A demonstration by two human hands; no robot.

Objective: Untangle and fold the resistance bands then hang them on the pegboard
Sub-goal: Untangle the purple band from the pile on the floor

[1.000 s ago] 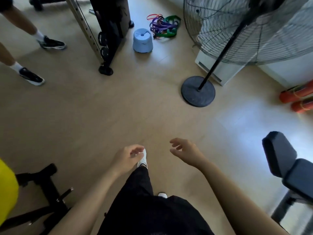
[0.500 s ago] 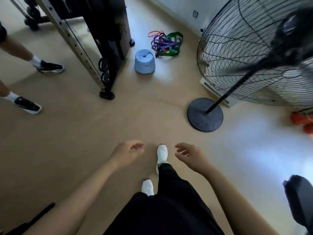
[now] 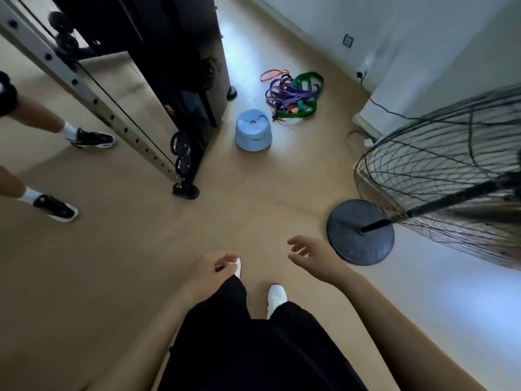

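1. Nearest me on the feed, both bare forearms reach forward over black trousers (image 3: 253, 348) and white shoes (image 3: 276, 296). The left hand (image 3: 210, 270) hangs with its fingers loosely curled, holding nothing. The right hand (image 3: 315, 259) is released too, with its fingers relaxed and slightly spread.
2. The resistance bands (image 3: 293, 94) lie well apart from both hands: a tangled heap of purple, green and orange loops on the floor (image 3: 127, 263), far ahead and near the wall (image 3: 423, 38).
3. Just beside the heap, on its nearer side, stands a pale blue stool (image 3: 253, 134).
4. The floor is smooth and tan. To the right I see a standing fan's round dark base (image 3: 360, 232) and its wire cage (image 3: 439, 170). To the left there is a black gym machine (image 3: 180, 52) with a perforated metal upright (image 3: 93, 100) — and beyond it another person's legs (image 3: 36, 117) in black shoes.
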